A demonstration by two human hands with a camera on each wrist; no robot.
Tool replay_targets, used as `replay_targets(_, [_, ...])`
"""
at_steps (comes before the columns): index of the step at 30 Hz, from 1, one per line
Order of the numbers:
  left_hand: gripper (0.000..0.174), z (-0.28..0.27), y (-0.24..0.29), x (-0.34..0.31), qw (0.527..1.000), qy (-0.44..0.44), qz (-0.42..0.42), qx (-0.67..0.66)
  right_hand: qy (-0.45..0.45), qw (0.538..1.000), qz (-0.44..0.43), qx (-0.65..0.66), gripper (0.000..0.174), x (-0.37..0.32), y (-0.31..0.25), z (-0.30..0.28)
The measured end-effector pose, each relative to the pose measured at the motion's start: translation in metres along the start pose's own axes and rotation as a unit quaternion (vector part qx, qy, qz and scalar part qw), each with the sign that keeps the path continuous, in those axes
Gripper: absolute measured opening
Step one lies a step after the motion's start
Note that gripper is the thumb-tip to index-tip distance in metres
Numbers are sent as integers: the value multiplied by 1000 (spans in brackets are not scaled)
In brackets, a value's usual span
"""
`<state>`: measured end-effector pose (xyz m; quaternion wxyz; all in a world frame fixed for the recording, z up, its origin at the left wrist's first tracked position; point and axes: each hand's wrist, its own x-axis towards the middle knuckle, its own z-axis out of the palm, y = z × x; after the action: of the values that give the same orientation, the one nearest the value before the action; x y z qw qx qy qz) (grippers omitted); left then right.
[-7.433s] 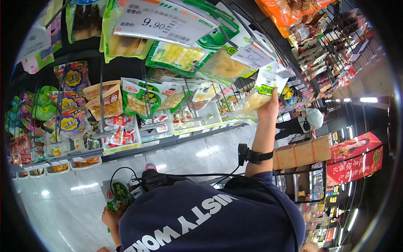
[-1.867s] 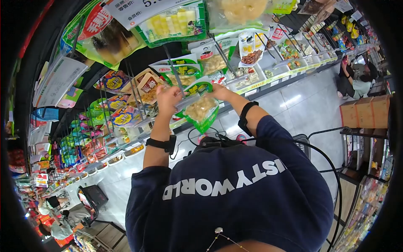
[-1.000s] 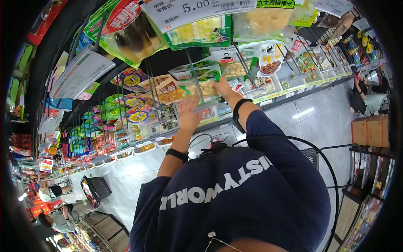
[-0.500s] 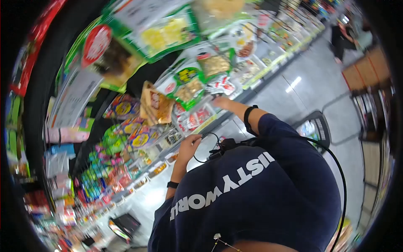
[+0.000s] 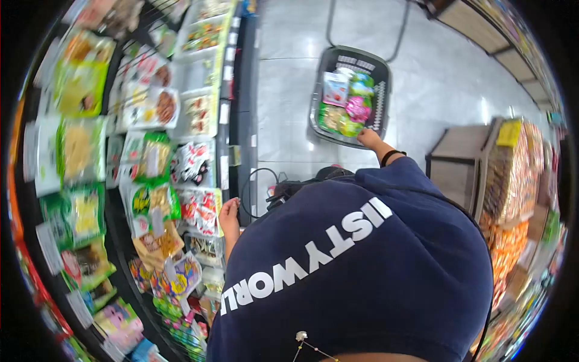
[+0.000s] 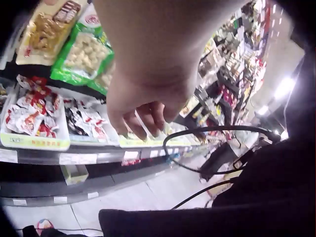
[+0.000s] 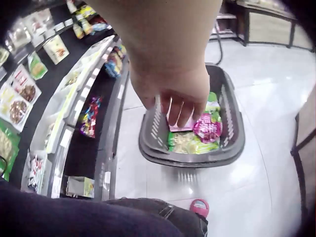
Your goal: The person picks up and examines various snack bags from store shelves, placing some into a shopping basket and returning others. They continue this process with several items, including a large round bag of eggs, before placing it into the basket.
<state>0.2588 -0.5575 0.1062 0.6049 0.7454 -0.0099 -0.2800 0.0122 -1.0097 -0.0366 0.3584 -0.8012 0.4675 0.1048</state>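
Packets lie in a basket on the floor, right of the shelves.

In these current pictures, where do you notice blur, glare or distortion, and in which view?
Head: fisheye bending with black corners, shelf packs blurred, white glare on the floor. Left wrist: the light flares to white, lower right nearly black. Right wrist: pale reflections on the floor, basket outline fairly clear.

read on navy shirt, head view: white capitals "sty worl", upside down, partly illegible at both ends. could not read, for blur: price cards, shelf-edge labels, pink pack in basket.
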Motion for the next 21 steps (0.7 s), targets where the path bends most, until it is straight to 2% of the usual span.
replay_targets(2, [16, 41, 15, 18, 997, -39, -49, 49, -38, 996, 43, 61, 34, -22, 59, -4])
replay_targets(3, [17, 64, 25, 28, 991, -77, -54, 90, -52, 985, 76, 149, 33, -35, 83, -5])
replay_targets(6, [20, 116, 0, 92, 947, -205, 40, 245, -30, 959, 158, 233, 31, -74, 132, -9])
replay_targets(9, [20, 212, 39, 128, 885, -280, 55, 369, -25, 948, 196, 251, 25, -95, 167, -2])
replay_targets(13, [20, 341, 13, 222, 771, -388, 192, 467, 8, 905, 226, 359, 27, -99, 164, 0])
replay_targets(15, [20, 418, -1, 262, 711, -429, 211, 516, 8, 880, 245, 406, 25, -89, 154, 0])
replay_targets(17, [21, 491, -45, 310, 663, -436, 249, 555, 21, 861, 255, 440, 25, -74, 130, -15])
replay_targets(19, [20, 564, -76, 339, 625, -447, 281, 575, 38, 839, 274, 469, 24, -55, 117, -21])
replay_targets(20, [22, 595, -91, 348, 633, -456, 250, 574, 43, 832, 279, 478, 24, -47, 114, -21])
replay_targets(21, [29, 624, -108, 353, 615, -465, 265, 579, 49, 825, 283, 486, 24, -38, 114, -17])
